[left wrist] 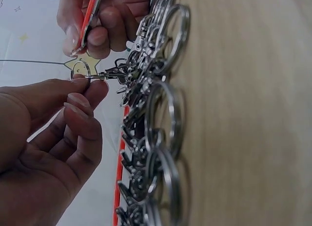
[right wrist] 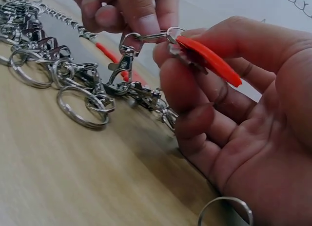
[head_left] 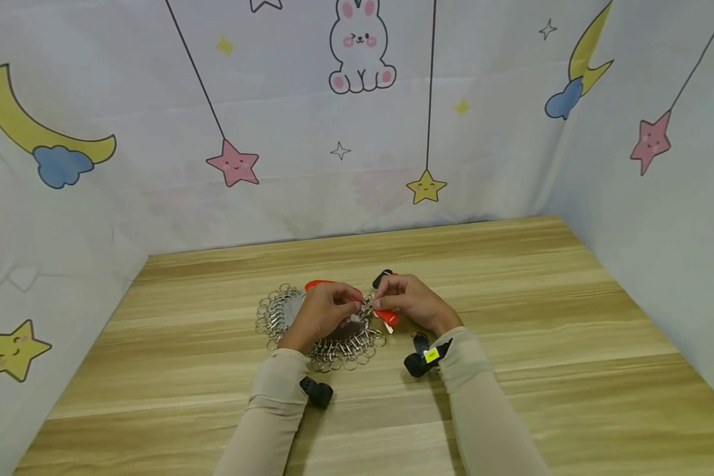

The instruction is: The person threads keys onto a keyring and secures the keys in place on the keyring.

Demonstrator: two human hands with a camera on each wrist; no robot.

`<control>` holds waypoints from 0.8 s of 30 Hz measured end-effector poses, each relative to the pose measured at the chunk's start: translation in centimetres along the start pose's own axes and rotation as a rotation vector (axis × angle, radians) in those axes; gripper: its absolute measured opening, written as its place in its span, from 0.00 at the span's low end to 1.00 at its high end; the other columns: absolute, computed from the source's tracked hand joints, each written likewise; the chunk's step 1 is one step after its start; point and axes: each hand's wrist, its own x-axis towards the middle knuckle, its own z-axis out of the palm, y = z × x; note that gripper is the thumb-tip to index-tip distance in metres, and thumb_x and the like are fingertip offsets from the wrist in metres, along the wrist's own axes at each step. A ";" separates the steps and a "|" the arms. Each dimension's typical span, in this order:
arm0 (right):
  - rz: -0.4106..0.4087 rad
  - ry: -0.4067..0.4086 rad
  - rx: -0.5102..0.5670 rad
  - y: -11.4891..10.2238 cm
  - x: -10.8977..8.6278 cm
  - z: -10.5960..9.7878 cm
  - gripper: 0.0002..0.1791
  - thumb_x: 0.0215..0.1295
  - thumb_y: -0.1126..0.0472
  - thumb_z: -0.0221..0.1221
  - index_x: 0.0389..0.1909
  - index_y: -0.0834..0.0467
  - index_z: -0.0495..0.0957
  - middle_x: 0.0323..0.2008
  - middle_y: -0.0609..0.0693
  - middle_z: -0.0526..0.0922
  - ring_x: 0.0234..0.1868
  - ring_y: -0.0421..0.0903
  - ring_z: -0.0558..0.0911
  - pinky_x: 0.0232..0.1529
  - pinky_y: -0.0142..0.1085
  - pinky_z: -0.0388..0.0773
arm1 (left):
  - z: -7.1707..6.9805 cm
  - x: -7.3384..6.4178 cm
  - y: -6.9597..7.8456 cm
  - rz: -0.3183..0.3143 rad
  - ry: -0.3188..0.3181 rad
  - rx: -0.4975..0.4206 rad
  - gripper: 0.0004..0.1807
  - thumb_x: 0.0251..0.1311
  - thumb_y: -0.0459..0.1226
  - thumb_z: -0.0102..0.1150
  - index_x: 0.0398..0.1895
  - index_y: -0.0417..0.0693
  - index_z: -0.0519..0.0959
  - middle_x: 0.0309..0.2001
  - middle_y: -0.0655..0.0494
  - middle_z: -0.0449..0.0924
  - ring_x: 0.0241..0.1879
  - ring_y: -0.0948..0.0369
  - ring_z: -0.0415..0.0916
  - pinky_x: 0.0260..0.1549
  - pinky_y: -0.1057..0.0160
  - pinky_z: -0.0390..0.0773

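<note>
My left hand [head_left: 324, 314] pinches a split key ring [left wrist: 80, 70] between thumb and index finger. From that ring hangs a silver swivel clasp [right wrist: 126, 65]. My right hand [head_left: 415, 301] holds a flat red piece with metal on it [right wrist: 209, 60] between thumb and fingers; its exact kind is unclear. A small ring [right wrist: 174, 33] at the red piece's end meets the split ring. Around a grey plate with a red edge [head_left: 291, 309], partly hidden by my left hand, lie several more clasps with key rings [head_left: 348, 350].
A small black item [head_left: 383, 277] shows just beyond my right hand. Another metal ring [right wrist: 226, 202] appears low in the right wrist view. The wood-grain table [head_left: 512, 277] meets a white printed cloth [head_left: 309, 205] at its back and sides.
</note>
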 end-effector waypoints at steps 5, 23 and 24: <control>0.021 0.041 -0.048 -0.1 0.1 0.2 0.10 0.66 0.71 0.62 0.29 0.53 0.83 0.29 0.54 0.82 0.24 0.44 0.78 0.27 0.34 0.76 | -0.1 -0.1 0.2 0.023 -0.017 0.041 0.08 0.67 0.31 0.63 0.44 0.49 0.88 0.31 0.52 0.84 0.23 0.57 0.75 0.23 0.59 0.75; 0.046 0.080 -0.108 0.2 0.2 0.3 0.02 0.66 0.70 0.62 0.35 0.66 0.82 0.30 0.55 0.84 0.23 0.43 0.76 0.26 0.35 0.73 | 0.1 0.1 0.0 0.060 -0.047 0.086 0.08 0.69 0.31 0.60 0.43 0.52 0.87 0.28 0.48 0.81 0.20 0.58 0.70 0.21 0.61 0.69; 0.046 0.085 -0.108 0.3 0.3 0.4 0.02 0.66 0.70 0.62 0.35 0.66 0.82 0.29 0.55 0.84 0.23 0.43 0.75 0.25 0.35 0.72 | 0.2 0.1 0.0 0.060 -0.049 0.089 0.08 0.69 0.31 0.60 0.43 0.51 0.87 0.28 0.48 0.81 0.20 0.58 0.70 0.21 0.61 0.70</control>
